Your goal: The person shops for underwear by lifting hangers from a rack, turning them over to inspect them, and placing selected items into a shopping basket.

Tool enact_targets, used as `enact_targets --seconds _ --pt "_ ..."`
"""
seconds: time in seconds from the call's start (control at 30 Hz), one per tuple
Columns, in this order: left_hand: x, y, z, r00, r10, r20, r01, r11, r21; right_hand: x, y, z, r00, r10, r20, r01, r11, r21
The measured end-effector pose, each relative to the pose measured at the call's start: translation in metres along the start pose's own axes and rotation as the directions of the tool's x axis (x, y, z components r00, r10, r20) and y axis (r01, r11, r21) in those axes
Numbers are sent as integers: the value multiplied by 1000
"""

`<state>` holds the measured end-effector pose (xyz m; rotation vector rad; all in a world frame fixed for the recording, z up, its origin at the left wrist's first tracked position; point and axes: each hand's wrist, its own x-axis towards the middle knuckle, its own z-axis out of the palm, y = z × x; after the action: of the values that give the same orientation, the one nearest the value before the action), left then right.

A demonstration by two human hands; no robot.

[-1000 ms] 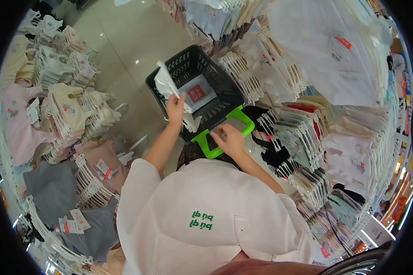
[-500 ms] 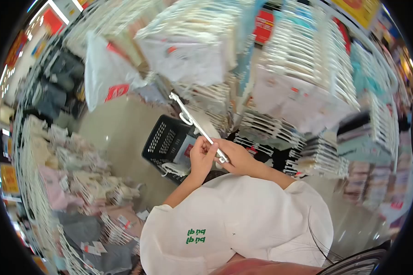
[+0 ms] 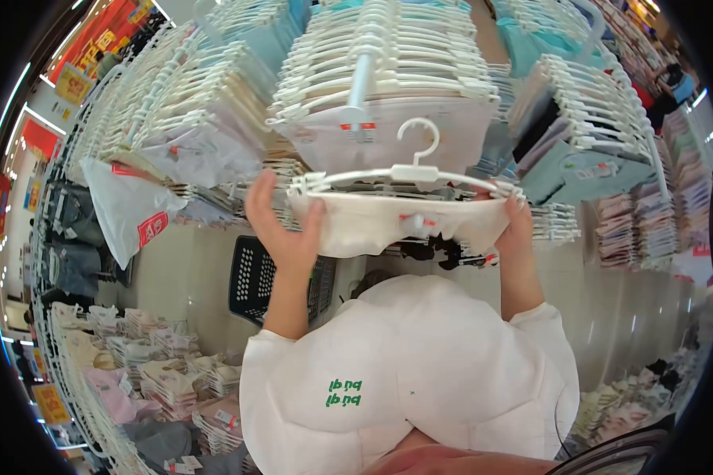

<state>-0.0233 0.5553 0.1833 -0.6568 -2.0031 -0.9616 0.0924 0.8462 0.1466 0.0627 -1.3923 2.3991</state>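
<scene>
In front of my chest is a white clip hanger (image 3: 416, 172), its hook pointing up. A pair of cream briefs (image 3: 364, 226) hangs from it, with a small red-and-white tag on the front. My right hand (image 3: 518, 226) is closed on the hanger's right end and the edge of the fabric. At the other end, my left hand (image 3: 289, 233) has its fingers spread, the thumb against the fabric and the upright fingers left of the hanger. Fingers behind the garment are hidden.
Close ahead stands a rack of light garments on white hangers (image 3: 388, 71), its metal arm (image 3: 359, 87) pointing toward me. A dark shopping basket (image 3: 253, 273) is low at left. A white bag (image 3: 127, 210) hangs left; more clothes racks (image 3: 166, 380) line both sides.
The hanger has swung from a slanted, edge-on position to level, its front facing me. My hands have moved apart to its two ends, and my view has shifted toward the racks.
</scene>
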Motion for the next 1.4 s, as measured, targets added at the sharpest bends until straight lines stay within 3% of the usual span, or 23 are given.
enact_targets --seconds 0.07,0.13,0.2,0.23,0.3,0.47,0.53,0.7,0.8,0.87,0.93,1.03,1.1,1.4 --pt "12 -8 10 968 -234 91 251 914 -320 6 -10 -3 997 -61 42 60 998 16" --pt "26 -4 17 971 -206 119 237 871 -430 12 -14 -4 996 -74 54 72 996 45" --pt "35 -9 24 888 -326 323 459 646 -610 20 -19 1 993 -89 71 84 994 69" --pt "54 -5 26 851 -362 381 523 519 -676 29 -24 7 991 -107 76 108 994 -11" --pt "63 -20 33 856 -357 373 510 468 -722 45 -32 26 993 -99 67 107 985 -134" --pt "66 -52 39 832 -335 442 538 293 -791 69 -29 38 985 -92 148 119 976 -183" --pt "70 -53 40 843 -267 467 534 316 -784 71 -29 42 989 -94 111 109 984 -138" --pt "79 -55 43 885 -134 446 461 395 -795 80 -29 43 951 -191 242 220 970 -100" --pt "79 -59 48 915 -142 378 402 410 -819 83 -29 52 965 -185 185 208 972 -110" --pt "78 -64 50 878 -230 420 472 271 -839 85 -29 56 975 -138 176 170 967 -187" --pt "69 -75 56 882 -250 400 457 248 -854 86 -26 56 983 -84 164 126 957 -263" --pt "66 -72 59 891 -275 360 426 241 -872 91 -11 44 991 -94 98 121 937 -328" --pt "65 -68 60 893 -291 342 417 254 -873 94 -4 34 979 -204 -20 177 893 -414" --pt "71 -79 77 847 -354 397 500 276 -821 110 -9 40 984 -147 -105 107 944 -313"
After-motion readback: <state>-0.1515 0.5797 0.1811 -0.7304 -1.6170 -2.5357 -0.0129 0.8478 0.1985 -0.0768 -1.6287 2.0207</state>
